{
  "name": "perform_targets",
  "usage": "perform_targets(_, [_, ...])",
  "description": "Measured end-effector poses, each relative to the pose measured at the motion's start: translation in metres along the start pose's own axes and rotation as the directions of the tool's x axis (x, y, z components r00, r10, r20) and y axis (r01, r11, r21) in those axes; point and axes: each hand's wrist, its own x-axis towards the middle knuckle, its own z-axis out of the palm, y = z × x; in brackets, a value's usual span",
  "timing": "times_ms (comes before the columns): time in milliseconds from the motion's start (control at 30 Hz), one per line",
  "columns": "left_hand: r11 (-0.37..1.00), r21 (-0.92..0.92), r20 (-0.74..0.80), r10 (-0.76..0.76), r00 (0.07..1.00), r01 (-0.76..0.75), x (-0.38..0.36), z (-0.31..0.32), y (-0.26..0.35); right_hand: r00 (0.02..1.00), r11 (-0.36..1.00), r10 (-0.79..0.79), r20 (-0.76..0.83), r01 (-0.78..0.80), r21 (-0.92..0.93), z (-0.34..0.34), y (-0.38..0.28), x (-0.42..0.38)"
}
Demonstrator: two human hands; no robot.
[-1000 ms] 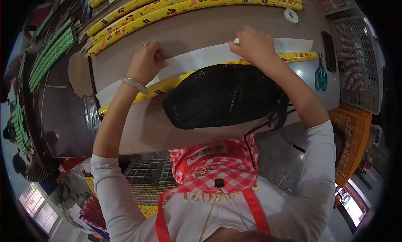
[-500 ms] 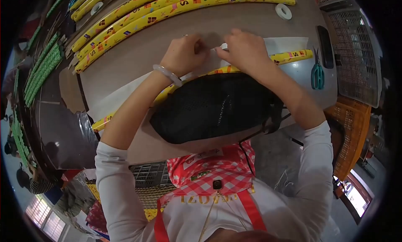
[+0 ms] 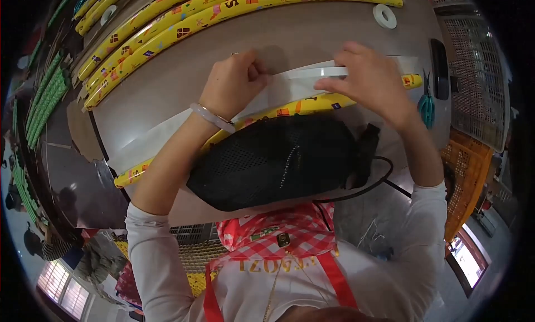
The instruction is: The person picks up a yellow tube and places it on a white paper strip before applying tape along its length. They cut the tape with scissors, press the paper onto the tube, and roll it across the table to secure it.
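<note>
A strip of white tape [image 3: 312,73] stretches between my hands, over the table. My left hand [image 3: 234,79], with a pale bangle at the wrist, is closed with fingertips pinched at the strip's left end. My right hand [image 3: 370,76] grips the other end between thumb and fingers; whether a roll sits inside is hidden. Just below lies a partly rolled yellow patterned wrapping paper [image 3: 312,104], its white underside [image 3: 150,141] spread flat beyond the roll. A black mesh-like bag [image 3: 273,160] rests in front of it, between my forearms.
Several finished yellow rolls [image 3: 206,18] lie along the table's far side. A white tape roll [image 3: 384,16], teal-handled scissors [image 3: 426,107] and a black oblong object [image 3: 439,68] are at the right. Green rolls [image 3: 47,104] stand left; an orange crate [image 3: 465,177] is beside the table.
My right hand has moved right, away from my left, and a longer strip of white tape now shows between them. The view has shifted slightly.
</note>
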Motion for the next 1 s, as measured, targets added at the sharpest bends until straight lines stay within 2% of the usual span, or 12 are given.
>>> perform_targets(133, [0.999, -0.026, 0.002, 0.020, 1.000, -0.020, 0.001, 0.002, -0.002, 0.975, 0.984, 0.173, 0.138, -0.176, 0.009, -0.007, 0.043, -0.018])
perform_targets(233, [1.000, 0.011, 0.022, -0.013, 1.000, 0.013, 0.001, -0.001, 0.002, 0.979, 0.949, 0.121, 0.161, -0.162, 0.271, -0.010, 0.086, -0.034])
perform_targets(267, [1.000, 0.003, 0.025, -0.004, 1.000, 0.003, 0.001, -0.001, 0.001, 0.978, 0.950, 0.131, 0.162, -0.171, 0.263, -0.006, 0.099, -0.038])
perform_targets(333, [1.000, -0.022, 0.025, -0.010, 1.000, 0.010, 0.002, 0.000, -0.002, 0.957, 0.837, 0.272, 0.103, -0.288, 0.465, 0.000, 0.117, -0.046])
perform_targets(367, [0.999, -0.004, 0.054, -0.052, 0.997, 0.052, 0.002, -0.001, 0.000, 0.933, 0.798, 0.333, 0.136, -0.355, 0.486, -0.001, 0.122, -0.049])
perform_targets(467, [0.999, -0.003, 0.048, -0.040, 0.998, 0.041, 0.001, 0.000, -0.001, 0.928, 0.858, 0.356, 0.108, -0.370, 0.356, 0.001, 0.147, -0.053])
perform_targets(533, [0.999, -0.007, 0.047, -0.046, 0.998, 0.046, 0.002, 0.000, 0.002, 0.893, 0.793, 0.439, 0.101, -0.438, 0.425, 0.007, 0.140, -0.054])
perform_targets(633, [0.999, -0.005, 0.042, -0.050, 0.998, 0.050, 0.002, 0.001, 0.003, 0.908, 0.854, 0.413, -0.071, -0.358, 0.378, 0.018, 0.140, -0.052])
perform_targets(767, [0.998, -0.008, 0.047, -0.060, 0.997, 0.060, 0.002, 0.000, 0.004, 0.897, 0.873, 0.428, -0.111, -0.379, 0.307, 0.022, 0.132, -0.048])
perform_targets(833, [0.999, 0.009, 0.045, -0.050, 0.998, 0.050, 0.002, 0.000, 0.004, 0.881, 0.913, 0.398, -0.257, -0.353, 0.204, 0.033, 0.133, -0.049])
perform_targets(967, [0.999, -0.005, 0.040, -0.049, 0.998, 0.050, 0.001, -0.001, 0.005, 0.874, 0.932, 0.361, -0.327, -0.331, 0.145, 0.037, 0.123, -0.048])
perform_targets(1000, [0.999, -0.005, 0.040, -0.047, 0.998, 0.047, 0.001, -0.001, 0.005, 0.858, 0.909, 0.414, -0.306, -0.374, 0.183, 0.037, 0.121, -0.047])
